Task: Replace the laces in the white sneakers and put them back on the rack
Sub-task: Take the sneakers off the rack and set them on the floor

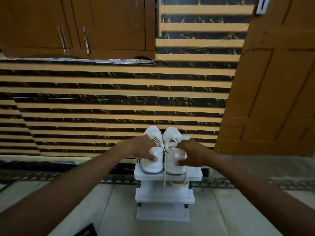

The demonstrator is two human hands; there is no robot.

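Three white shelves are stacking up into the small rack (148, 176), which is standing on the pale floor (119, 210) against a black-and-tan striped wall (102, 99). Both white sneakers are sitting side by side on its top shelf, heels toward the front edge and toes pointing at the wall, their inner sides close together.

The left hand (143, 147) is gripping the left sneaker (152, 166), with fingers curling over its collar and the thumb pressing on the heel. The right hand (190, 155) is holding the right sneaker (172, 133) the same way, closing snugly around the heel end.

One loose lace (164, 178) is hanging from between the shoes, over the front edge of the top shelf and down in front of the middle shelf.

Whether the pair is being lifted off or set down, I cannot tell. Either way, both shoes are probably best moved level and together. The dangling lace is asking to be gathered up so it is not snagging on the shelf edge or the dark corner posts.

Around the rack, the wall is filling most of the view. A brown wooden door (272, 82) is standing at the right, and brown cabinets (102, 23) with metal handles are showing at the upper left. A dark object (86, 231) is peeking in at the bottom left. Nothing is blocking the hands.
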